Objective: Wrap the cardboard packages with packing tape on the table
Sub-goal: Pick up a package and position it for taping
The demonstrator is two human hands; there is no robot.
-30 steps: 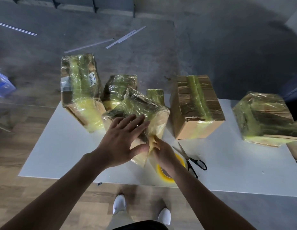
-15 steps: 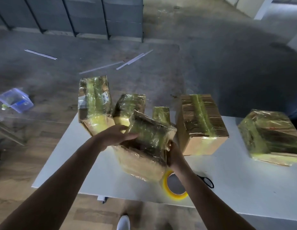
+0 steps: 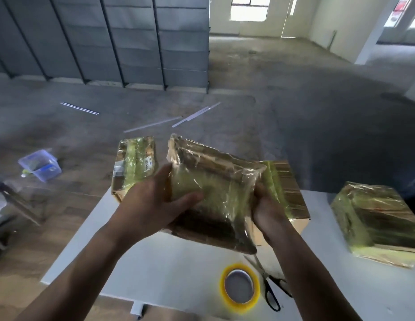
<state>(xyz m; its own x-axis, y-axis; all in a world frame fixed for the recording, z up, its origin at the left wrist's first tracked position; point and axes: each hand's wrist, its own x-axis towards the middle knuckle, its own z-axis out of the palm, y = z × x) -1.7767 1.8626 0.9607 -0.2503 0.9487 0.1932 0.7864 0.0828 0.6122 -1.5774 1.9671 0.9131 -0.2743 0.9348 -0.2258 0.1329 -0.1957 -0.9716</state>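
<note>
A flat cardboard package [image 3: 215, 188], crinkled under glossy yellowish tape, is held above the white tabletop [image 3: 169, 269] between both hands: the left hand [image 3: 153, 207] grips its left edge, thumb across the face, the right hand [image 3: 269, 212] clasps its right edge. It hides most of the box [image 3: 287, 186] behind; a yellow tape roll [image 3: 240, 286] and scissors [image 3: 266, 280] lie by the near edge
</note>
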